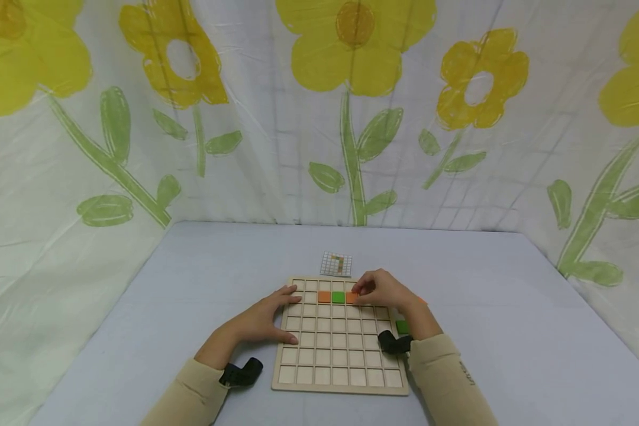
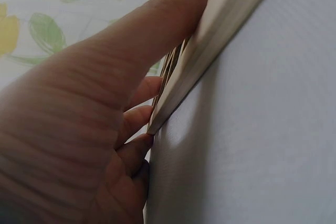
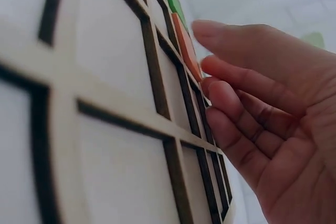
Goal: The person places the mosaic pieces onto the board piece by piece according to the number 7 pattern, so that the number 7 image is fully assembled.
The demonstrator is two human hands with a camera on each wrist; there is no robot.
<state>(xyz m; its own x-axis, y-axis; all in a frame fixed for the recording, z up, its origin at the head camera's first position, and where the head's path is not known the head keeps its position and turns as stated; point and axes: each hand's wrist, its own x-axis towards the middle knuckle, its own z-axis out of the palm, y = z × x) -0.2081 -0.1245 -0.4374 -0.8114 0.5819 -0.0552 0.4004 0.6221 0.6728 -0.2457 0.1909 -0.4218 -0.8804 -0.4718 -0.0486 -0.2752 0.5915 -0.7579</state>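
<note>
A wooden grid board (image 1: pixel 340 390) lies on the table between the hands. One row near its far side holds an orange tile (image 1: pixel 324 297), a green tile (image 1: pixel 338 297) and a second orange tile (image 1: pixel 351 297). My right hand (image 1: pixel 386 290) has its thumb and index fingertips at this second orange tile (image 3: pixel 186 48), the other fingers curled beneath. In the right wrist view, that tile sits at its cell beside the green one. My left hand (image 1: pixel 258 319) rests spread along the board's left edge, thumb (image 1: pixel 286 336) nearer me and fingers farther off.
Beyond the board lies a small card (image 1: pixel 336 264) printed with a coloured grid pattern. Another green tile (image 1: pixel 402 327) is at the board's right side, and something orange (image 1: pixel 422 300) shows behind the right wrist. A flowered curtain (image 1: pixel 277 177) closes off the far side.
</note>
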